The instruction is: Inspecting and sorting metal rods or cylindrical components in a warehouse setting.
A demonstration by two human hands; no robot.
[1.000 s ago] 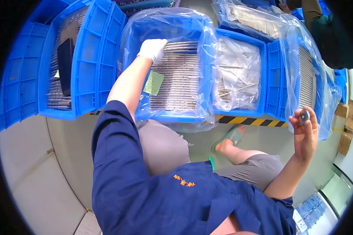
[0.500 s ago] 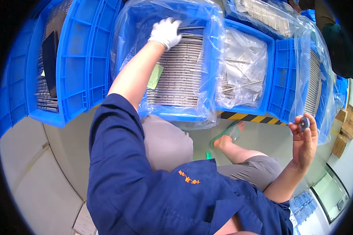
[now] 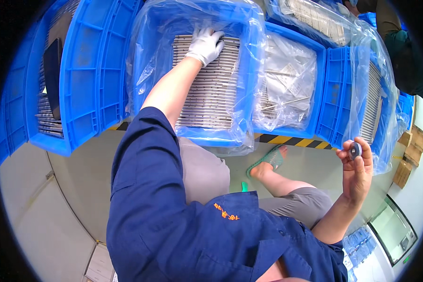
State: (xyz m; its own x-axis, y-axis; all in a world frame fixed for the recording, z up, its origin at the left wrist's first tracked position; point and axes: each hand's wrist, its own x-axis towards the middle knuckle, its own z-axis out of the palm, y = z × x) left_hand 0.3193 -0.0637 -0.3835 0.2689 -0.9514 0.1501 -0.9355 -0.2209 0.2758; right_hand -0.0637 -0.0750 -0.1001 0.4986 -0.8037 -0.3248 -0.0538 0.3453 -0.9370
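Your gloved left hand (image 3: pixel 206 44) has slid further up the bin since a second ago — it's now lying flat with fingers spread over the far end of the metal rods (image 3: pixel 207 94) in the bag-lined middle blue bin (image 3: pixel 249 94), pressing on them rather than gripping one, so it looks like you're picking out a rod. There's room along the rods, but the bag bunches at the rim. Over right, your bare right hand (image 3: pixel 356 171) hasn't budged — it pinches a small dark ring (image 3: pixel 355 151) in open air, just beside the rightmost bin (image 3: pixel 338 94).
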